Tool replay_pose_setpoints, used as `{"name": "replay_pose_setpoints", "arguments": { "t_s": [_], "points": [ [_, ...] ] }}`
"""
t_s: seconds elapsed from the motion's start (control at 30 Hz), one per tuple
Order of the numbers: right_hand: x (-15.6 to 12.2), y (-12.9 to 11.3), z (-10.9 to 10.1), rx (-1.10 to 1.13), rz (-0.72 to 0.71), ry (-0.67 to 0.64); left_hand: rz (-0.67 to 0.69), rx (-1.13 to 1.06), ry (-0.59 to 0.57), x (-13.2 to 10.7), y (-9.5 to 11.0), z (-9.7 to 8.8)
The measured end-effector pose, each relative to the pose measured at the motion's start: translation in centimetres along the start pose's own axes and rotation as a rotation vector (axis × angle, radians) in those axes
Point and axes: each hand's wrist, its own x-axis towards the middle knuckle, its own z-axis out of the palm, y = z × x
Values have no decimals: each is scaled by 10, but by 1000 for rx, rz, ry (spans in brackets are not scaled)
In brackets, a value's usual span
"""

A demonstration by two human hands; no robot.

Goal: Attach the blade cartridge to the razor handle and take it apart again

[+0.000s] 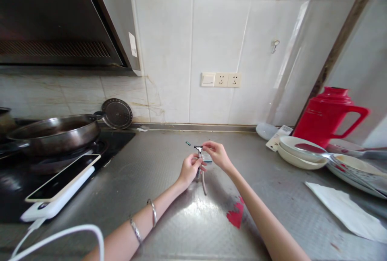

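Over the middle of the steel counter, my left hand [190, 169] is closed around the handle of a T-shaped razor [199, 152], held upright with its head at the top. The fingertips of my right hand [218, 154] pinch the right end of that dark head. Just beyond lies a small green piece [188, 143], too small to make out fully. A clear flat item [207, 158] shows partly behind my fingers. Below them, a thin greyish-brown strip [204, 184] extends toward me; my hand hides its upper end.
At left, a steel pan [57, 134] sits on the black hob beside a phone [65, 178] and white power bank with cable. Stacked bowls [298, 158], a red thermos [326, 116] and white paper [347, 208] occupy the right. A red scrap [236, 214] lies near my right forearm.
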Motion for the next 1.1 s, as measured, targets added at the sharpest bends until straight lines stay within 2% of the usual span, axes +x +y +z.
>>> {"name": "replay_pose_setpoints", "arguments": {
  "t_s": [0.17,0.3,0.4,0.5,0.67,0.83,1.1],
  "points": [
    [1,0,1,50,33,8,-9,10,-69,0,8,-1],
    [3,3,-5,13,64,73,30,-27,3,7,10,-5],
    [0,0,-6,-197,50,79,51,6,111,16,9,-13],
    [-8,-10,2,-447,44,-38,93,57,207,24,7,-24],
    [-24,-31,28,-769,67,-205,95,56,294,27,6,-32],
    [-29,-34,45,-912,85,-273,81,64,276,25,6,-31],
    [-29,-27,42,-889,174,-214,55,108,231,31,-5,-34]
  ]
}}
